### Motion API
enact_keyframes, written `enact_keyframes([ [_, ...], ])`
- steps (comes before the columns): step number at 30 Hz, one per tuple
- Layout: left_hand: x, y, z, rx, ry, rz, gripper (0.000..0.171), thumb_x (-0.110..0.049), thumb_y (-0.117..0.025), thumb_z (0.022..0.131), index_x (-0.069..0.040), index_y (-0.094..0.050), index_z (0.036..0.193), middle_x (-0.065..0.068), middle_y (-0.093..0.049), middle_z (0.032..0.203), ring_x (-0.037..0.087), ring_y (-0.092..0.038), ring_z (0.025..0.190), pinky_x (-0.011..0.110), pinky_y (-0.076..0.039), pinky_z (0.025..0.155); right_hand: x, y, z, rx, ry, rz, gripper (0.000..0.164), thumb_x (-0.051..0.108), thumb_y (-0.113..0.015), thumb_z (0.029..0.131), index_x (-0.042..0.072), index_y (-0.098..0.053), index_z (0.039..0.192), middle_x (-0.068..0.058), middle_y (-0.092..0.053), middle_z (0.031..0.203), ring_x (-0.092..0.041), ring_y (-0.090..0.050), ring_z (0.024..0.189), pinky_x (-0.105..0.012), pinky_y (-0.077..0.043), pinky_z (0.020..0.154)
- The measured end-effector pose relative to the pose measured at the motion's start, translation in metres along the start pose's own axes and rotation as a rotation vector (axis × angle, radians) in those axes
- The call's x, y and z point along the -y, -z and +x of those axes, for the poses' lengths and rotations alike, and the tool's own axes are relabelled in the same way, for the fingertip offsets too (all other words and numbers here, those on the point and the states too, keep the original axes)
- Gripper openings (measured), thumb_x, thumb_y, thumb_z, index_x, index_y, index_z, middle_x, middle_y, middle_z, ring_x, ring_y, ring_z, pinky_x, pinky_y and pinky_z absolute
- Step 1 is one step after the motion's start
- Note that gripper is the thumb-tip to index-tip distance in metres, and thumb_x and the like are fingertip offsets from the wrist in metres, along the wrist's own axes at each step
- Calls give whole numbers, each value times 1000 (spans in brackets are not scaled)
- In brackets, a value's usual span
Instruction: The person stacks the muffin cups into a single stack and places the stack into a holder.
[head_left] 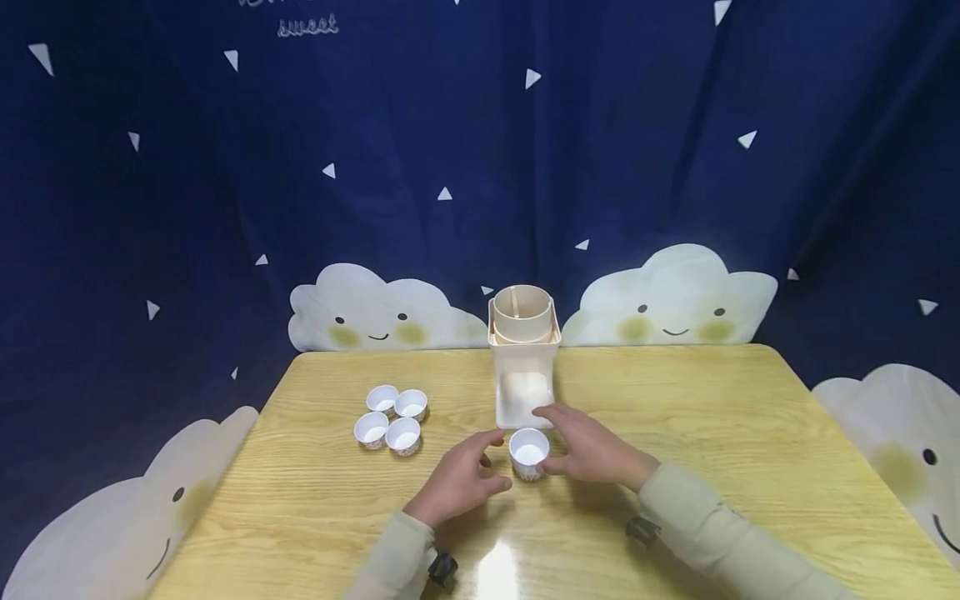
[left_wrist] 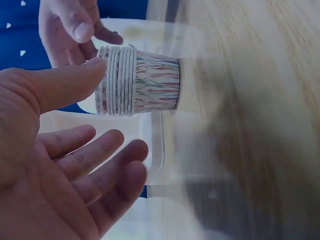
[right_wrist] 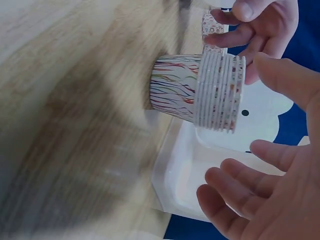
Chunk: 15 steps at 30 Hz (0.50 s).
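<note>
Cup stack (head_left: 528,457) upright, just before the cream holder (head_left: 524,362); my left hand (head_left: 461,480) and right hand (head_left: 589,447) flanked it, fingers parted, contact unclear; light, even pressure seemed best.

Reaching both arms (head_left: 731,533) in from near side; holding left hand (head_left: 459,477) and right hand (head_left: 588,444) apart, palms (left_wrist: 47,200) inward, with fingers (left_wrist: 70,85) spread, loosely bent.

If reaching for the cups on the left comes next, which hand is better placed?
Probably the left hand: it lies nearer those cups and holds nothing, while the right hand is across the cup stack, farther away.
</note>
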<state>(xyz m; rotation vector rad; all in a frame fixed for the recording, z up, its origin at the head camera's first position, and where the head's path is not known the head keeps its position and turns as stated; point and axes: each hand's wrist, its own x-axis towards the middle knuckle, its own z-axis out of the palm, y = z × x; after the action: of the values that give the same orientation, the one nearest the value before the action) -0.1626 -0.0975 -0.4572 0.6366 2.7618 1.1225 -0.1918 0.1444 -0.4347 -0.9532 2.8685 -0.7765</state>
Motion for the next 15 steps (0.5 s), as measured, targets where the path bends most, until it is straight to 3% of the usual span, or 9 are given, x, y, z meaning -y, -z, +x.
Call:
enact_keyframes([
  [4, 0, 5, -7, -60, -19, 23, 58, -26, -73, 88, -9, -53, 139, 10, -59, 138, 29, -62, 118, 42, -55, 91, -5, -5, -3, -17, -10, 50, 75, 31, -82, 78, -1, -49, 139, -20, -57, 138, -38, -55, 127, -55, -45, 106],
  [10, -3, 15, -18, -212, -46, 0, 45, -19, -71, 89, -7, -60, 131, 10, -60, 137, 29, -56, 130, 48, -48, 105, -9, -15, -6, -5, -12, 145, 79, 28, -83, 78, -6, -47, 139, -24, -58, 134, -40, -58, 121, -55, -47, 103],
  [15, 1, 27, -27, -225, -41, 36, 43, -18, -71, 89, -6, -61, 130, 10, -60, 137, 30, -54, 132, 51, -43, 110, -8, -23, -8, -24, -42, 202, 79, 26, -83, 79, -6, -45, 140, -23, -57, 135, -38, -60, 118, -54, -49, 101],
])
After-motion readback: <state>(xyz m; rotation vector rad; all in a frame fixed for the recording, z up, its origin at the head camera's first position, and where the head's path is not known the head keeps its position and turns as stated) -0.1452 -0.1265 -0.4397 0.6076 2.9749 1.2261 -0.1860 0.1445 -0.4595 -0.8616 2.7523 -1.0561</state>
